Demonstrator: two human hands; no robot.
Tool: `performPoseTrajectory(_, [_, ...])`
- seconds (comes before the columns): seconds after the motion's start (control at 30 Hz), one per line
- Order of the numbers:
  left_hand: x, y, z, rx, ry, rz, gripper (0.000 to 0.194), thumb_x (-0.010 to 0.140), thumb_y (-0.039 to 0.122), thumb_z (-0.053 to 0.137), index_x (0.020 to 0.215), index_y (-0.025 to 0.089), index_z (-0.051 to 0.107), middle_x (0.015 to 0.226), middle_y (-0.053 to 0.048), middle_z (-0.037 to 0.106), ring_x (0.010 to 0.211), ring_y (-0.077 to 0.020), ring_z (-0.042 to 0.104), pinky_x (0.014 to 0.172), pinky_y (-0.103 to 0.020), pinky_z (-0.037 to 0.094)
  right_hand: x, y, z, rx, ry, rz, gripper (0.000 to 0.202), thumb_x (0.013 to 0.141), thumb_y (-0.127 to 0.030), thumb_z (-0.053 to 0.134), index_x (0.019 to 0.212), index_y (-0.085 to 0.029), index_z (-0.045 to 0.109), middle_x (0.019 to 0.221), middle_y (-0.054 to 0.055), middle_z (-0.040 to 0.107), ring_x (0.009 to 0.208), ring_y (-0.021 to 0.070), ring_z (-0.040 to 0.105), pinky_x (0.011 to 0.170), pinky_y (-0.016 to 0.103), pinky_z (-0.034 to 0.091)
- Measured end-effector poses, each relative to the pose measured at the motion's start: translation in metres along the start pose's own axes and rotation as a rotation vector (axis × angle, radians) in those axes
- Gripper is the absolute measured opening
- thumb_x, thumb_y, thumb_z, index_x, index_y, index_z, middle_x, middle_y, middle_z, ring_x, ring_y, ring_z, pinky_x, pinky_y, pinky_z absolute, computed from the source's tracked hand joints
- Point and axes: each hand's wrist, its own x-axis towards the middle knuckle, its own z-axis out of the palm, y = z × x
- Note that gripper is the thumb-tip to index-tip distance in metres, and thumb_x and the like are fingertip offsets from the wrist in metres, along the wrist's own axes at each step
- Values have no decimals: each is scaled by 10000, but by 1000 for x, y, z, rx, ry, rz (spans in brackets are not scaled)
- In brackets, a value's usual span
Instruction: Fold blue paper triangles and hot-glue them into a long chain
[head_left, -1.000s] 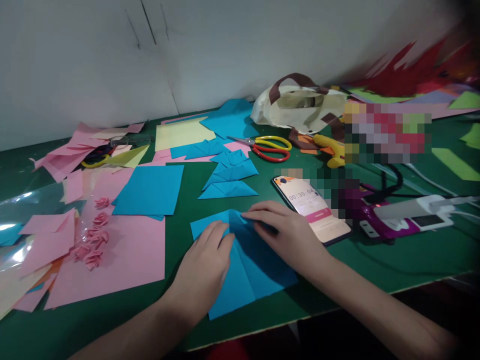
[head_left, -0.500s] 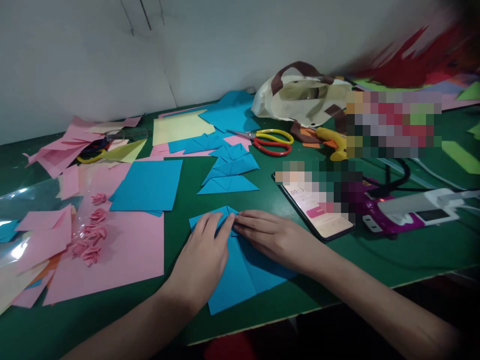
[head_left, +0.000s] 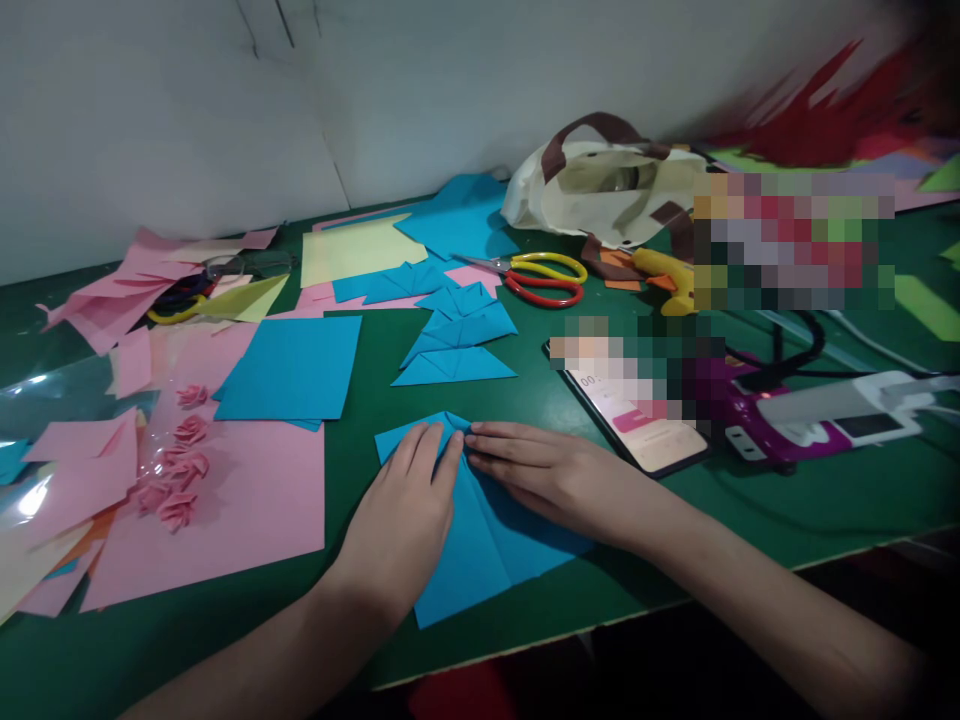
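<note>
Pressing a creased blue paper sheet [head_left: 472, 555] onto the green surface [head_left: 900, 500], left hand [head_left: 403, 500] and right hand [head_left: 559, 472] lie flat-fingered; whether either grip pinches is hidden. Uneven pressure could skew the far fold [head_left: 449, 419].

Backed by pale wall [head_left: 165, 120] well beyond left hand [head_left: 405, 490] | furnished with green table [head_left: 150, 640] beneath right hand [head_left: 555, 470] | lit dimly, darkest below table's near edge

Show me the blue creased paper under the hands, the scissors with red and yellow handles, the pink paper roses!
Blue creased paper [head_left: 474, 548], head view: its uncovered near part.
Scissors [head_left: 500, 265], head view: metal by the pivot.
Pink paper roses [head_left: 191, 465], head view: a middle rose.
</note>
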Motion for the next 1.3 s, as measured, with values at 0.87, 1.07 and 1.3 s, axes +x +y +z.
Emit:
performPoseTrajectory(0.87, [5,-2,-13,-149,51,-183,472,868,209,468,1333,190,387,1370,-137,443,1277,-319,373,975,-517,389,-2,0,-4,60,-43,15,305,910,-113,408,1161,-98,582,1207,125,602,1269,191,407,1044,353,404])
performPoseTrajectory(1.07, [6,-16,-22,-323,36,-391,629,848,403,513,1392,217,259,1298,-135,494,1201,-313,438,909,-494,412,-1,-1,-5,58,-44,36,294,907,-137,420,1135,-90,599,1265,142,557,1272,208,404,1030,360,416])
performPoseTrajectory(1.3, [6,-18,-23,-379,11,-338,443,871,364,479,1297,254,429,1226,-88,518,1141,-263,466,909,-437,412,-4,0,-3,72,-38,51,274,895,-146,442,1108,-114,611,1297,147,527,1278,210,396,1009,376,435])
